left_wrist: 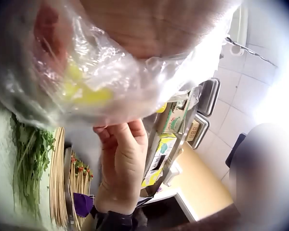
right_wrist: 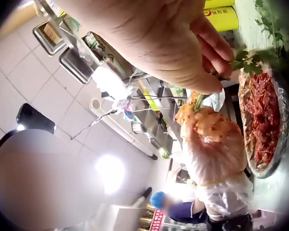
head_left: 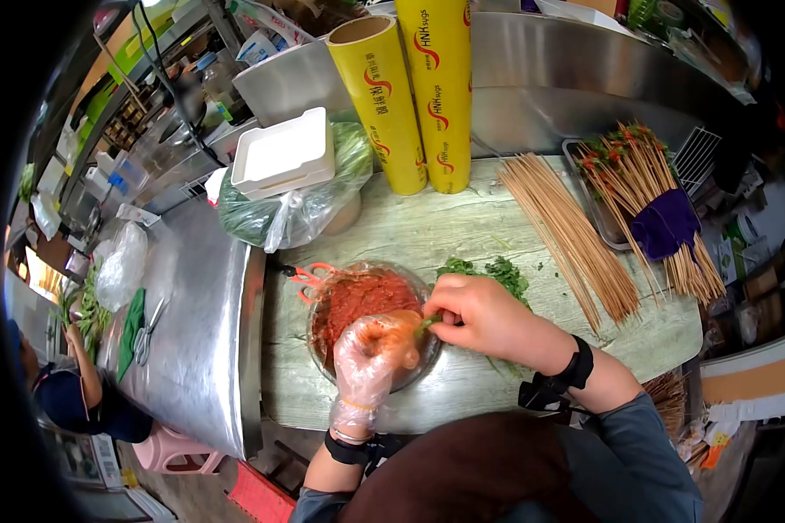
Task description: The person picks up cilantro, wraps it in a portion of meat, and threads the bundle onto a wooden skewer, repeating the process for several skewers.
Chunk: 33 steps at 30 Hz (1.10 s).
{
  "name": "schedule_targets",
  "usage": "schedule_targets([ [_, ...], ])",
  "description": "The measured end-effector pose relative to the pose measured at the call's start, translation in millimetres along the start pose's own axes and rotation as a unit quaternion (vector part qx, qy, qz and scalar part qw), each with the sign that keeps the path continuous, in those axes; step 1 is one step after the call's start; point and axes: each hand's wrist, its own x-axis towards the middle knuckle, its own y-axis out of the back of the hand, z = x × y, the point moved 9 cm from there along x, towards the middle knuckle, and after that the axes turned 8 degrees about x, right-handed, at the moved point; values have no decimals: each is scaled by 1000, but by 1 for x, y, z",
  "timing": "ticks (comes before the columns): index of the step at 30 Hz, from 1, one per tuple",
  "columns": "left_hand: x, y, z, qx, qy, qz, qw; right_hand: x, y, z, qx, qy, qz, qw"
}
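Note:
My left hand [head_left: 371, 357], in a clear plastic glove, is curled over a bowl [right_wrist: 285, 122] of red, sauce-coated meat [head_left: 358, 301]. Orange-red sauce smears the glove's fingertips. My bare right hand [head_left: 480, 315] pinches a leafy green coriander sprig [right_wrist: 250, 64] between thumb and fingers. In the right wrist view the sprig's stem [right_wrist: 199, 102] runs down to the left fingers, which pinch its lower end. The left wrist view shows mostly the blurred glove [left_wrist: 111, 86], with the right hand beyond it. Whatever else lies inside the left fist is hidden.
Loose coriander [head_left: 506, 277] lies right of the bowl, beside bare bamboo skewers [head_left: 571, 235]. Filled skewers and a purple cloth [head_left: 665, 225] rest at a tray. Orange-handled scissors [head_left: 305, 279] touch the bowl's left. Yellow film rolls [head_left: 436, 96] stand behind, near a bagged white container [head_left: 283, 157].

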Motion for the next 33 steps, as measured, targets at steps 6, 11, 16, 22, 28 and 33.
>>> schedule_targets([
  [6,3,-8,-31,-146,66,-3,987,-5,-4,16,245,-57,80,965],
  [11,3,-9,-33,-108,64,-20,992,-6,-5,13,285,-17,77,955],
  [16,8,2,-13,-117,40,8,992,-12,-2,37,423,-56,100,899],
  [22,-4,20,-44,-143,145,6,979,-15,13,23,319,11,162,934],
  [28,-6,15,-48,-197,132,38,971,-8,-13,-5,205,35,75,975],
  [33,-3,20,-47,-94,89,7,992,-8,-25,12,254,-13,56,965],
])
